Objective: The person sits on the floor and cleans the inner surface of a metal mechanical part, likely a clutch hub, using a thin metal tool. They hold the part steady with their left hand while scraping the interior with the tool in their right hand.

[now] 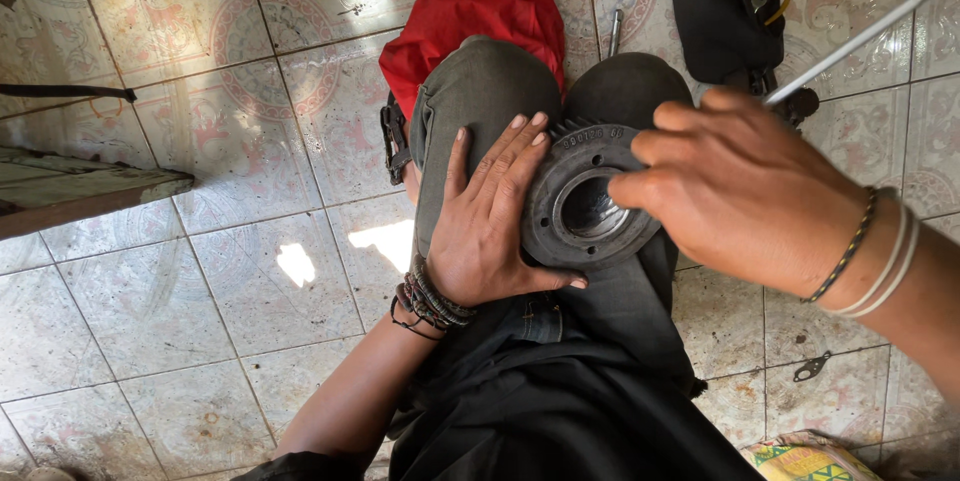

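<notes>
A round dark metal part with a toothed rim and a shiny central bore rests on my lap, across my knees. My left hand lies flat against its left side, fingers spread along the rim, steadying it. My right hand is closed on a long thin metal rod that runs up to the right; the fingers reach over the part's right edge at the bore. The rod's lower end is hidden by the hand.
Patterned floor tiles surround me. A red cloth lies past my knees, a black bag at the upper right. A wooden plank is at the left. A small metal gasket lies at the right.
</notes>
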